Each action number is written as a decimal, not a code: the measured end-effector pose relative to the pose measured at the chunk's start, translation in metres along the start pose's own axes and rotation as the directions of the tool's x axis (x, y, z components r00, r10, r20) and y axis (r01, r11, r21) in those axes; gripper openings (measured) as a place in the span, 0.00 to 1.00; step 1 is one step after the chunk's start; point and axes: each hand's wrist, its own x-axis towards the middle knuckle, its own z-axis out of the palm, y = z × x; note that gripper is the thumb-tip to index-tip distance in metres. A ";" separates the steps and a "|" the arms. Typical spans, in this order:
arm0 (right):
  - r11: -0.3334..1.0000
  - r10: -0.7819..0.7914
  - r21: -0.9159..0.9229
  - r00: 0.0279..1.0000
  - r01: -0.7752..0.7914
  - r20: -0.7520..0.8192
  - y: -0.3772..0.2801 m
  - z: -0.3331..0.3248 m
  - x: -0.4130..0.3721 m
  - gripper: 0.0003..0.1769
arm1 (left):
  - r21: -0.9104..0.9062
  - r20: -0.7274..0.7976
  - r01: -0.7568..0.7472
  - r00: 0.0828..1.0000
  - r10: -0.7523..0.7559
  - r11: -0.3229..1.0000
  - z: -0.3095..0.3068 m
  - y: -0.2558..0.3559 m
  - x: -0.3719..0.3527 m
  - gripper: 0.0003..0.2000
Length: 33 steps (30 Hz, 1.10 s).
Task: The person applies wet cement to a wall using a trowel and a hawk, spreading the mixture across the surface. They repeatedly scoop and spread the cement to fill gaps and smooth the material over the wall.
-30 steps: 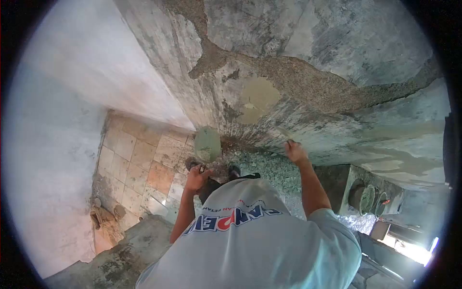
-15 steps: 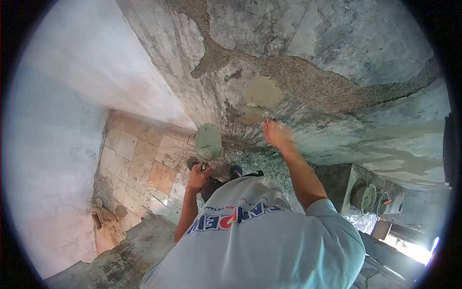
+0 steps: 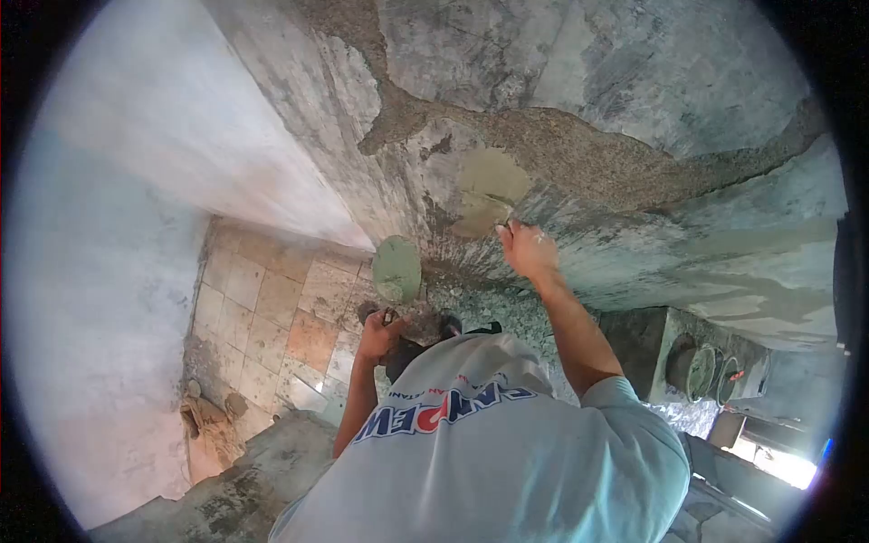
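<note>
My right hand (image 3: 529, 252) is closed around the handle of a trowel (image 3: 500, 206), its blade lying against the wall. Under and above the blade spreads a smooth patch of wet plaster (image 3: 493, 175), greenish-grey over the rough surface. Lower and to the left, my left hand (image 3: 380, 336) is closed, fingers curled, just below an oval grey-green plate (image 3: 396, 270). That plate stands out from the fist toward the wall's base; its grip is mostly hidden by the fingers.
A strip of exposed rough mortar (image 3: 579, 154) crosses the worn wall (image 3: 670, 72). Dirty tiles (image 3: 262, 308) cover the floor to the left, beside a smooth pale wall (image 3: 118, 271). A crumpled brown bag (image 3: 210, 430) lies there. Buckets (image 3: 701, 371) stand at right by a concrete block.
My right hand has shifted slightly right along the wall, and the trowel blade shows less of its bright edge. The left hand and plate sit a little further right in view.
</note>
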 end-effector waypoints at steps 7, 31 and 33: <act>0.994 0.000 0.106 0.996 0.009 -0.091 0.000 -0.013 0.002 0.24 | 0.055 -0.001 0.044 0.999 -0.044 0.997 0.000 0.007 -0.002 0.12; 1.000 -0.012 0.012 0.990 0.010 0.139 0.004 0.059 0.013 0.24 | 0.035 0.008 0.087 0.996 -0.088 0.996 -0.004 0.009 -0.015 0.13; 0.999 0.006 0.038 0.994 -0.010 0.108 -0.003 0.044 0.009 0.25 | -0.002 0.011 0.072 0.997 -0.072 0.997 -0.008 0.005 -0.009 0.13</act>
